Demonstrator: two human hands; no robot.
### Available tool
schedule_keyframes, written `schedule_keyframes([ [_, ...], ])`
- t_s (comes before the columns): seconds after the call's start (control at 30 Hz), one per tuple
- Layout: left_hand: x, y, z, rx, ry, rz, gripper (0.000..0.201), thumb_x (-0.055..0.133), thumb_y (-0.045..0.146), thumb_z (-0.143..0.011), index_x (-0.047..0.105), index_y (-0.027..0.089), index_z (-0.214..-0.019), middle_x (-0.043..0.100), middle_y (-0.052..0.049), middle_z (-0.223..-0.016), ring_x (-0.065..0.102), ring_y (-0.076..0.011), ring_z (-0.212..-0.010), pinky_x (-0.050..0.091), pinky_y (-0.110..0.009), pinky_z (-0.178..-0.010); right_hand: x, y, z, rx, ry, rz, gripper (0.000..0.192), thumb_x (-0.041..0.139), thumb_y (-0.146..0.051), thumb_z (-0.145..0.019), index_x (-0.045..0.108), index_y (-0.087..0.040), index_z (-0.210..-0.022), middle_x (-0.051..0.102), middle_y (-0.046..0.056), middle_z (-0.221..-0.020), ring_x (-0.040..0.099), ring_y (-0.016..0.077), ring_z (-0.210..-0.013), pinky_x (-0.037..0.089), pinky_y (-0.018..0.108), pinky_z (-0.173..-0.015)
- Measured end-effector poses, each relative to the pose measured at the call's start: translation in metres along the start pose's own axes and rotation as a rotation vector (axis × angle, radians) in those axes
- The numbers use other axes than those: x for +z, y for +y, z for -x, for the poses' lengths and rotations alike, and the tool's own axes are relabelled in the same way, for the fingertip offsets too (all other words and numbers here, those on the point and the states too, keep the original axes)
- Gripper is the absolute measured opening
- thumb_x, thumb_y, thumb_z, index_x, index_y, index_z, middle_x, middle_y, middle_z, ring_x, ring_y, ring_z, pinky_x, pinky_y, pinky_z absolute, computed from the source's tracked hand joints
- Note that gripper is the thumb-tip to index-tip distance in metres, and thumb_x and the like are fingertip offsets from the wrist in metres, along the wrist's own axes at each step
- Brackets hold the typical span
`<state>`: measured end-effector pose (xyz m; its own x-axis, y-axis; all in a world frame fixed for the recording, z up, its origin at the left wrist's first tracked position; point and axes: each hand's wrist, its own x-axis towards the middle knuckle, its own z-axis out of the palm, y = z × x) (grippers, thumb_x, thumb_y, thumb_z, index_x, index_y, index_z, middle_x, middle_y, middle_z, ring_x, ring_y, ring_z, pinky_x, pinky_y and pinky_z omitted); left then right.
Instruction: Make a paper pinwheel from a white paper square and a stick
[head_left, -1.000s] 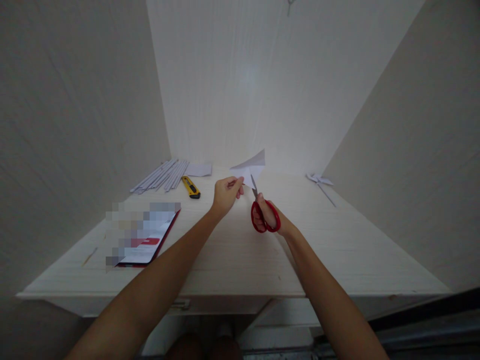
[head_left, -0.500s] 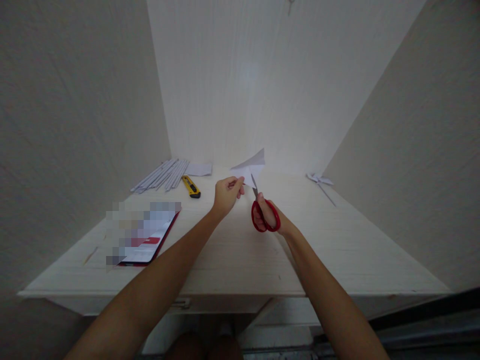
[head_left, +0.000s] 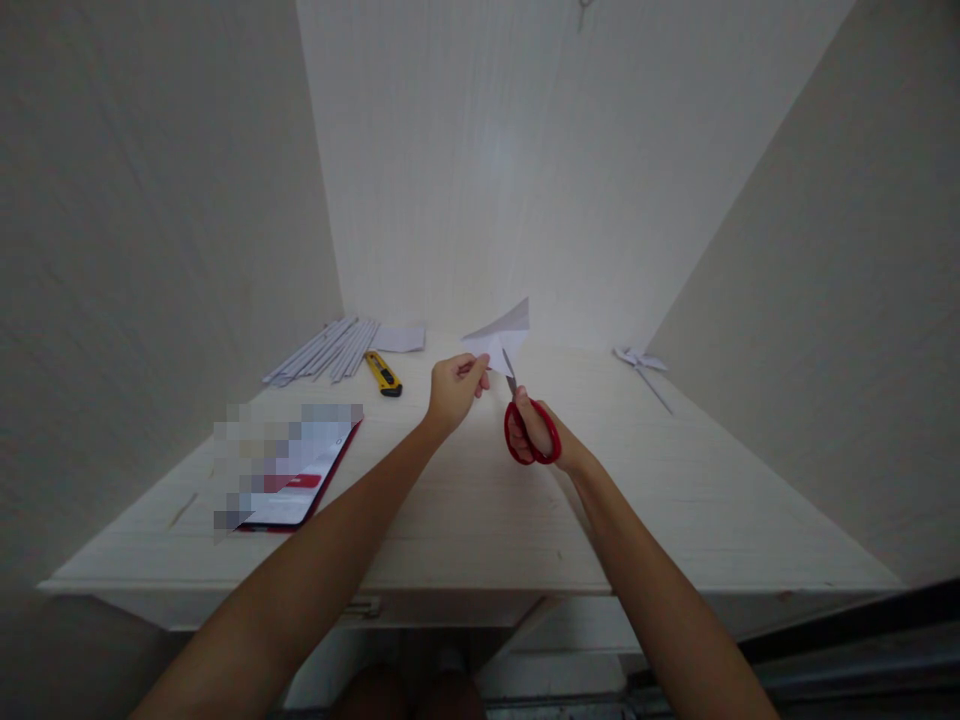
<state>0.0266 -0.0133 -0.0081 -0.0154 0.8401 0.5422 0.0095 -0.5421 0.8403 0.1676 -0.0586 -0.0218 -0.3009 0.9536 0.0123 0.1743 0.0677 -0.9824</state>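
Your left hand (head_left: 452, 390) pinches a small folded piece of white paper (head_left: 501, 333) by its lower left corner, thumb + fingers closed on it, holding it up above the desk (head_left: 480, 520) near the back wall. The paper sticks up and to the right of the fist, tilted, one point aimed toward the wall.

Your right hand (head_left: 538, 432) is closed around the red-handled scissors (head_left: 525, 420) — fingers through the loops, blades pointing up and slightly left. The blade tips meet the paper's lower edge, just right of your left thumb. Blades look nearly together; can't tell whether they're already biting into the sheet.

Rest of the desk: a yellow utility knife (head_left: 382, 373) lies at back left, just beside a fanned bundle of narrow paper strips (head_left: 324, 351) and a flat white sheet (head_left: 401, 338). Nearer you on the left, a phone w/ red case (head_left: 296, 480), screen up. At back right — well apart from both hands — some paper scraps (head_left: 641, 365).
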Motion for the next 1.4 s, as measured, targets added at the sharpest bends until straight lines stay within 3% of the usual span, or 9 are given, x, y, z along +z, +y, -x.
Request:
schedule_keyframes([
  [0.6, 0.002, -0.001, -0.001, -0.038, 0.017, 0.07, 0.034, 0.053, 0.035, -0.077, 0.05, 0.014, -0.05, 0.049, 0.002, -0.043, 0.039, -0.0048, -0.037, 0.029, -0.019, -0.038, 0.0, -0.001, 0.002, -0.026, 0.004, -0.002, 0.059, 0.027, -0.071, -0.075, 0.036, -0.019, -0.05, 0.033, -0.005, -0.037, 0.032, 0.0052, -0.027, 0.023, 0.019, -0.029],
  [0.83, 0.001, -0.003, -0.001, -0.058, 0.041, 0.068, 0.034, 0.054, 0.035, -0.076, 0.05, 0.014, -0.049, 0.049, 0.002, -0.043, 0.039, -0.0047, -0.036, 0.028, -0.019, -0.038, -0.002, -0.004, 0.005, -0.016, -0.064, -0.086, 0.061, 0.027, -0.076, -0.07, 0.038, -0.018, -0.056, 0.031, -0.007, -0.041, 0.028, 0.0041, -0.029, 0.021, 0.018, -0.029],
  [1.4, -0.001, -0.002, -0.004, -0.045, 0.066, 0.104, 0.035, 0.054, 0.036, -0.076, 0.049, 0.015, -0.049, 0.049, 0.002, -0.043, 0.039, -0.0047, -0.037, 0.028, -0.02, -0.039, -0.01, -0.007, 0.012, -0.078, -0.213, 0.123, 0.071, 0.024, -0.077, -0.07, 0.051, -0.012, -0.072, 0.035, -0.005, -0.045, 0.035, 0.007, -0.036, 0.025, 0.021, -0.035],
])
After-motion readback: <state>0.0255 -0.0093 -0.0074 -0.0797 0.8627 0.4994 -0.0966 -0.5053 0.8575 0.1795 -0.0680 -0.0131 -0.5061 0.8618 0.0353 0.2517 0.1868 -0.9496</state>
